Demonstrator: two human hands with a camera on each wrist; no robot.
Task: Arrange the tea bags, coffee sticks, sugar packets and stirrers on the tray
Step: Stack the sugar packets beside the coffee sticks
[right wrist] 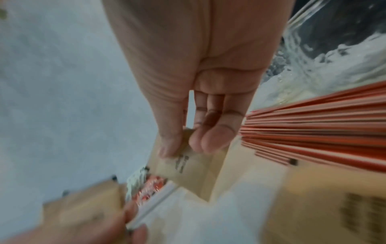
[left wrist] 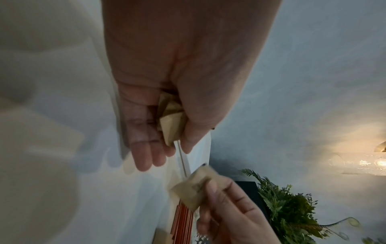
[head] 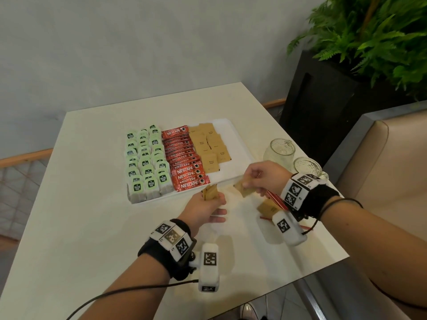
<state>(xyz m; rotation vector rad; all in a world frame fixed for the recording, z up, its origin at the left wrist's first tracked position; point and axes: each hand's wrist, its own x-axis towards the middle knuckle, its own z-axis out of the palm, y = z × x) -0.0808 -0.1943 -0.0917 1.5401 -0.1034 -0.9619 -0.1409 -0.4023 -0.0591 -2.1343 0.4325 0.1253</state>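
A white tray (head: 233,137) holds rows of green tea bags (head: 145,162), red coffee sticks (head: 184,162) and brown sugar packets (head: 210,144). My left hand (head: 208,204) grips a small bunch of brown sugar packets (head: 210,192) (left wrist: 171,120) just in front of the tray's near edge. My right hand (head: 263,177) pinches one brown sugar packet (head: 242,188) (right wrist: 188,170) between thumb and fingers, right of the left hand. Another sugar packet (head: 268,207) and red stirrers (head: 276,199) (right wrist: 313,132) lie on the table under my right wrist.
Two clear glass mugs (head: 280,150) (head: 307,166) stand at the table's right edge. A black planter (head: 323,112) with a fern is behind them, and a beige seat (head: 392,158) is at the right. The white table (head: 92,227) ends close on the right.
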